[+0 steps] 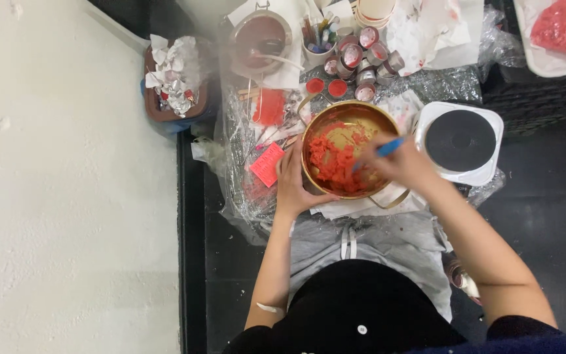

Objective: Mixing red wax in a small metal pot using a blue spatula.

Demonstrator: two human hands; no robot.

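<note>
**Ana:** Room looks tight. How is the round gold metal bowl (pixel 352 124) hemmed in?

**Ben:** Closely. The white hot plate with a black round top (pixel 461 141) sits just beside its right rim, and the small red-filled round tins (pixel 361 62) crowd the far edge. Crinkled clear plastic sheeting (pixel 240 177) covers the surface to the left, ending near the black floor strip (pixel 194 262) along the pale wall (pixel 67 196).

**Ana:** What is in the bowl?

**Ben:** A lumpy red paste (pixel 332 160), heaped toward the left side.

**Ana:** And the hands?

**Ben:** The left hand (pixel 291 183) is cupped against the bowl's left outer wall, fingers spread. The right hand (pixel 401 162) is closed around a blue-handled tool (pixel 386 148), its tip down in the paste.

**Ana:** Other containers?

**Ben:** A brown tub of crumpled white and silver wrappers (pixel 175 78) stands well to the left, and a round metal pot holding dark red liquid (pixel 260 36) stands beyond.
</note>
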